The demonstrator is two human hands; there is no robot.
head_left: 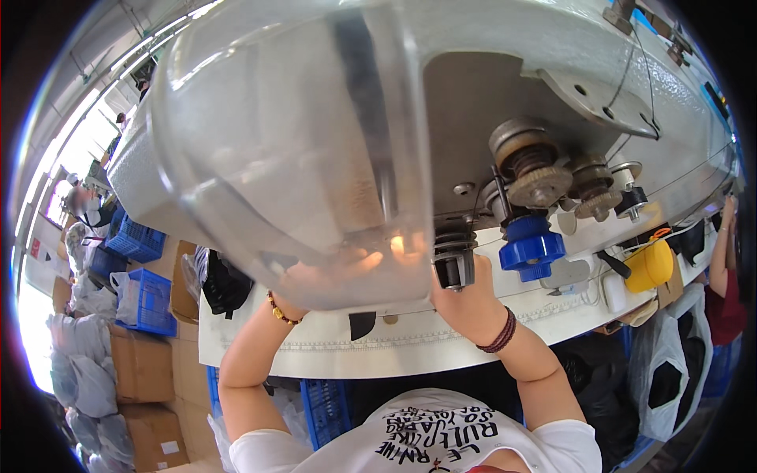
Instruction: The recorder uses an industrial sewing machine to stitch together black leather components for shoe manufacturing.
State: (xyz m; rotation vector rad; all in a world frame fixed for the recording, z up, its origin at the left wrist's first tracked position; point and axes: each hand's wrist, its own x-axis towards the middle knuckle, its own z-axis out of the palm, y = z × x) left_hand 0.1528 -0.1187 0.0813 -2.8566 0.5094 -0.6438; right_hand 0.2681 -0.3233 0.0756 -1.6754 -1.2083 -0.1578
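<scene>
A grey sewing machine head (465, 27) fills the upper view, with a clear plastic guard (292, 142) on its front. Behind the guard, my left hand (315, 276) shows only as a blur close to the needle area. My right hand (467, 303) reaches in from the other side, under the metal tension knobs (540, 185) and a blue knob (532, 246). Guard and knobs hide most of its fingers. Whether either hand holds anything is not visible. A small dark piece (363, 325) lies on the white tabletop (315, 355) between my wrists.
A yellow container (650, 264) stands at the right of the table. Beyond it, a person's arm in a red sleeve (724, 303) shows. Blue crates (148, 299), cardboard boxes (142, 366) and plastic bags line the left floor. Dark bags (595, 378) sit below the table edge.
</scene>
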